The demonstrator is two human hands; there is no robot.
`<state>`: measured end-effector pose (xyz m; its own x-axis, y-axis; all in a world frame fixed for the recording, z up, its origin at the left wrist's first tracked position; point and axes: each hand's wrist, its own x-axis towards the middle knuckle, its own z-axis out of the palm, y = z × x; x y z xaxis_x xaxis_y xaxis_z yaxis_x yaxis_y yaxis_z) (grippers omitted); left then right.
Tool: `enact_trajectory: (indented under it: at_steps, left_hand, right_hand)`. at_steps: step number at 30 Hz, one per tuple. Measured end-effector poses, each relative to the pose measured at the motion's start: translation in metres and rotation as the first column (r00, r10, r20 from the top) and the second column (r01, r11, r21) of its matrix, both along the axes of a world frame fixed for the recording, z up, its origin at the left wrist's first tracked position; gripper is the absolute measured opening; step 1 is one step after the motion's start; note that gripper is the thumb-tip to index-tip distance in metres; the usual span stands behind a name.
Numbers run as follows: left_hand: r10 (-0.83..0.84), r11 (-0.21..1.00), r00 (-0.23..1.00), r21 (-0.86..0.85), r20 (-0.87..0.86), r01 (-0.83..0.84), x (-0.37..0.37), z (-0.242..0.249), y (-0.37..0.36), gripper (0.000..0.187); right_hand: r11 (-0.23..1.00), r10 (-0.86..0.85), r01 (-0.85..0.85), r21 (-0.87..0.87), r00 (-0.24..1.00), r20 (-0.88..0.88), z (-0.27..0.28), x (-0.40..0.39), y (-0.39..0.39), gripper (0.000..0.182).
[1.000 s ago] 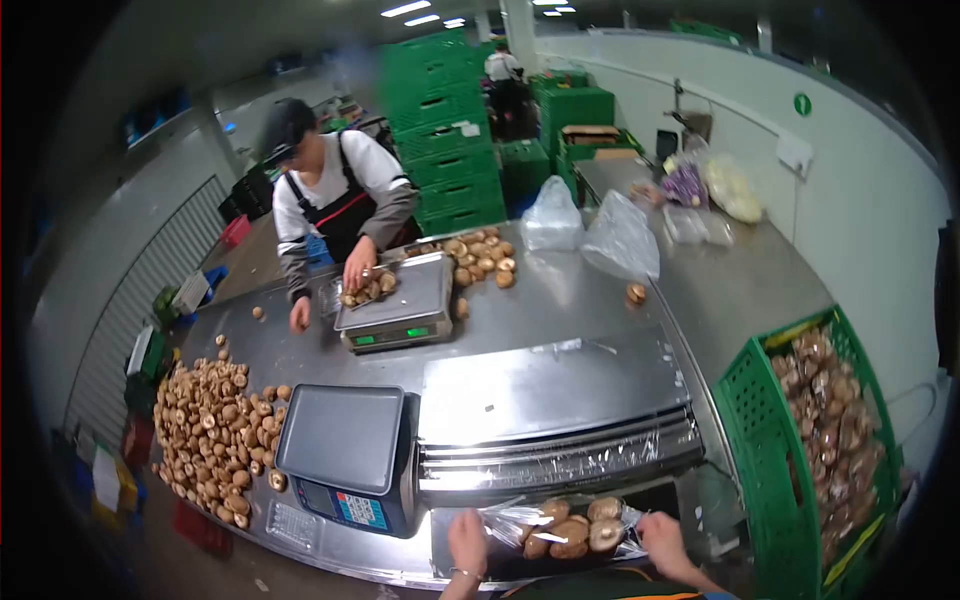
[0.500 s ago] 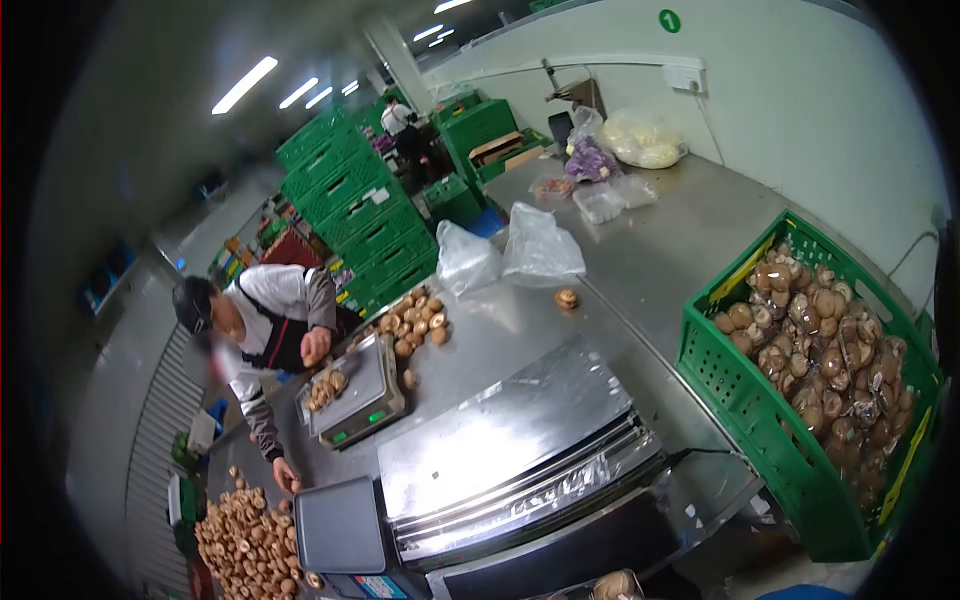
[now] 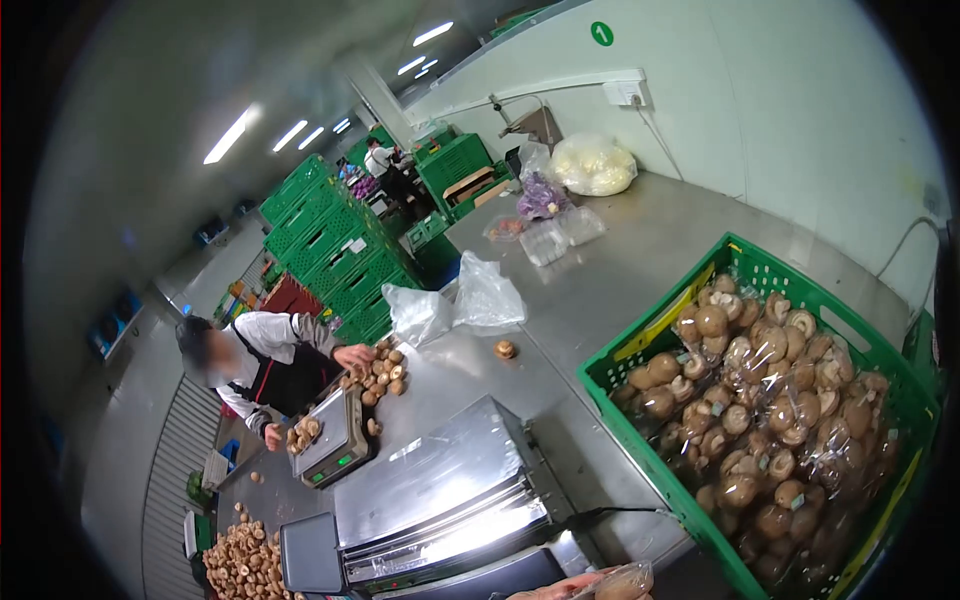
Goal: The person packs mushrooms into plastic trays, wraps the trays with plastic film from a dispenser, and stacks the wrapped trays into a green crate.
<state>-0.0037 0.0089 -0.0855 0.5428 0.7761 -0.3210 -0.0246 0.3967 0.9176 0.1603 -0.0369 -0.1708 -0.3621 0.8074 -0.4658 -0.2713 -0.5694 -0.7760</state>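
At the bottom edge of the head view, part of my left hand (image 3: 556, 589) is closed on the left side of a clear-wrapped pack of mushrooms (image 3: 626, 582). Most of the hand and pack is cut off by the frame. My right hand is out of view. To the right of the pack stands a large green crate (image 3: 640, 445), holding many film-wrapped packs of brown mushrooms (image 3: 770, 400). Left of my hand is a metal wrapping machine (image 3: 440, 475) with a flat, shiny top.
Across the table, a co-worker (image 3: 270, 355) handles loose mushrooms (image 3: 378, 375) beside a scale (image 3: 338, 450). A mushroom heap (image 3: 245, 560) lies lower left. Plastic bags (image 3: 487, 292), a single mushroom (image 3: 505, 349) and bagged produce (image 3: 593, 165) rest on the steel table. Green crates (image 3: 330, 250) are stacked behind.
My view has turned right, so the green crate fills more of it. The wrapped pack has risen slightly at the bottom edge, and my hand now shows. The co-worker's hand has reached to the loose mushrooms.
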Motion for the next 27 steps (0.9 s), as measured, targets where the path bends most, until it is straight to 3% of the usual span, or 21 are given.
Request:
enact_trajectory:
  at_steps: [6, 8, 9, 10, 12, 13, 14, 15, 16, 17, 18, 19, 20, 21, 22, 23, 24, 25, 26, 27]
  left_hand:
    - [-0.014, 0.998, 0.996, -0.058, 0.092, 0.019, 0.022, 0.007, 0.010, 0.034]
    - [-0.022, 0.997, 0.997, 0.074, 0.071, 0.017, 0.025, 0.013, 0.008, 0.035]
    - [-0.053, 0.838, 0.995, 0.538, -0.088, 0.092, 0.034, 0.025, 0.015, 0.035]
    - [0.051, 0.773, 0.975, 0.627, -0.216, 0.098, 0.039, 0.044, 0.015, 0.032]
    - [0.223, 0.316, 0.975, 0.947, -0.018, -0.055, 0.032, 0.031, 0.026, 0.026]
    - [0.143, 0.220, 0.986, 0.969, 0.080, -0.110, 0.017, 0.031, 0.033, 0.022]
    - [0.267, 0.197, 0.866, 0.855, 0.423, -0.479, 0.027, 0.029, 0.031, 0.021]
    - [0.214, 0.702, 0.745, 0.431, 0.632, -0.567, 0.000, 0.048, 0.026, 0.030]
    - [0.331, 0.933, 0.578, -0.165, 0.746, -0.321, -0.025, 0.076, 0.032, 0.041]
    - [0.320, 0.947, 0.595, -0.239, 0.737, -0.214, -0.030, 0.076, 0.035, 0.041]
    - [0.228, 0.974, 0.667, -0.158, 0.710, -0.164, -0.036, 0.073, 0.035, 0.041]
    - [0.128, 0.991, 0.713, -0.057, 0.689, -0.122, -0.039, 0.068, 0.037, 0.040]
    - [0.030, 0.993, 0.743, 0.065, 0.669, -0.098, -0.040, 0.063, 0.038, 0.039]
    - [-0.056, 0.977, 0.771, 0.194, 0.634, -0.089, -0.041, 0.059, 0.040, 0.039]
    - [-0.129, 0.942, 0.805, 0.325, 0.580, -0.084, -0.044, 0.058, 0.039, 0.038]
    - [-0.186, 0.888, 0.841, 0.453, 0.507, -0.076, -0.048, 0.063, 0.035, 0.037]
    - [-0.085, 0.595, 0.968, 0.767, -0.235, 0.239, -0.002, 0.117, 0.029, 0.030]
    - [0.022, 0.161, 0.935, 0.924, -0.355, 0.347, 0.028, 0.122, 0.037, 0.027]
    - [-0.072, 0.053, 0.933, 0.933, -0.353, 0.357, 0.035, 0.109, 0.047, 0.029]
    - [-0.094, 0.185, 0.942, 0.924, -0.321, 0.334, 0.042, 0.101, 0.043, 0.030]
  right_hand:
    - [0.987, -0.152, 0.141, -0.072, 0.967, -0.203, 0.015, 0.020, 0.008, 0.037]
    - [0.975, -0.220, 0.198, -0.106, 0.933, -0.285, 0.024, 0.023, 0.008, 0.037]
    - [0.964, -0.263, 0.236, -0.119, 0.906, -0.332, 0.030, 0.024, 0.007, 0.038]
    - [0.951, -0.308, 0.275, -0.139, 0.870, -0.386, 0.037, 0.025, 0.007, 0.038]
    - [0.906, -0.417, 0.383, -0.179, 0.742, -0.524, 0.052, 0.028, 0.004, 0.039]
    - [0.866, -0.478, 0.457, -0.203, 0.640, -0.602, 0.062, 0.032, 0.001, 0.039]
    - [0.814, -0.523, 0.535, -0.224, 0.511, -0.682, 0.076, 0.037, 0.000, 0.039]
    - [0.764, -0.514, 0.605, -0.223, 0.364, -0.776, 0.091, 0.046, -0.001, 0.039]
    - [0.717, -0.462, 0.671, -0.189, 0.256, -0.849, 0.105, 0.058, 0.001, 0.040]
    - [0.843, -0.115, 0.536, 0.048, 0.266, -0.957, 0.122, 0.098, 0.005, 0.059]
    - [0.478, -0.206, 0.833, 0.280, 0.416, -0.886, 0.115, 0.106, -0.011, 0.070]
    - [0.378, -0.412, 0.826, 0.419, 0.555, -0.723, 0.128, 0.138, -0.036, 0.073]
    - [0.262, -0.496, 0.806, 0.532, 0.585, -0.642, 0.133, 0.172, -0.049, 0.077]
    - [0.185, -0.762, 0.809, 0.558, 0.476, -0.439, 0.163, 0.189, -0.062, 0.073]
    - [-0.259, -0.950, 0.949, 0.183, -0.216, -0.226, 0.209, 0.201, -0.055, 0.042]
    - [-0.047, -0.987, 0.848, 0.528, 0.040, -0.153, 0.182, 0.248, -0.069, 0.048]
    - [-0.028, -0.999, 0.827, 0.561, -0.048, 0.022, 0.189, 0.268, -0.072, 0.044]
    - [0.014, -0.977, 0.807, 0.590, -0.114, 0.180, 0.184, 0.294, -0.068, 0.049]
    - [0.082, -0.941, 0.747, 0.660, -0.161, 0.298, 0.169, 0.322, -0.064, 0.053]
    - [0.126, -0.905, 0.749, 0.650, -0.181, 0.384, 0.167, 0.327, -0.049, 0.053]
